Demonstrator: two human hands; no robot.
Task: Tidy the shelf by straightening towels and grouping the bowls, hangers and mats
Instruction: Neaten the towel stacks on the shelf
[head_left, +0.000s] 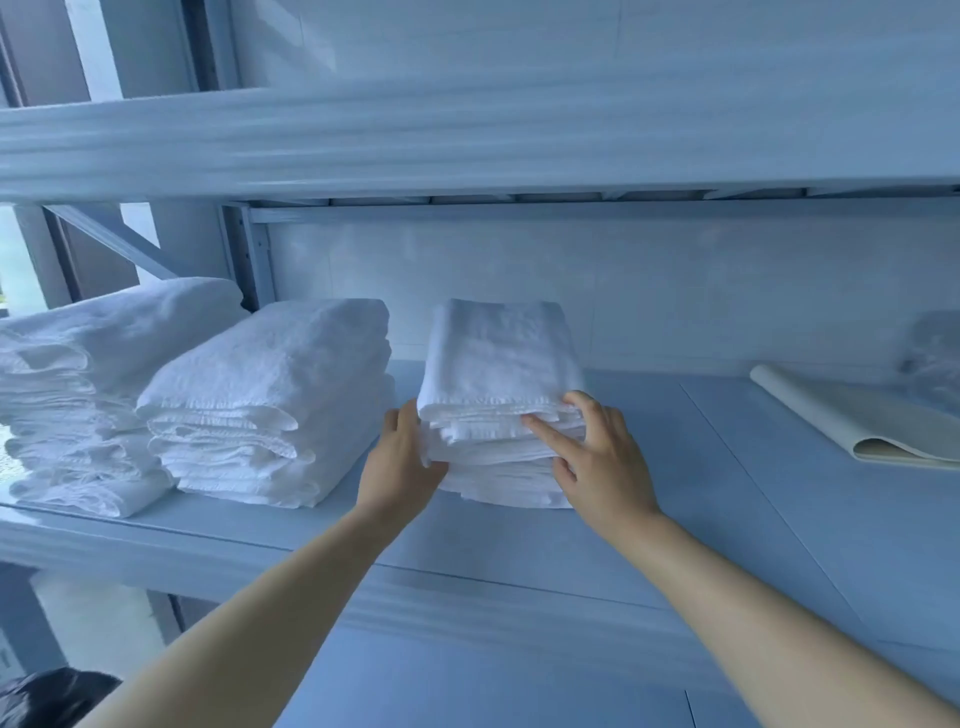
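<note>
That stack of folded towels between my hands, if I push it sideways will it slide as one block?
The towel stack will probably shear rather than slide whole: its soft layers sit uneven in front. With the left hand and right hand bracing both sides it likely holds. Lifted, it probably sags.

Pale blue-white wall (675, 291) behind — daylight at far left, beside a brown frame (47, 57).
</note>
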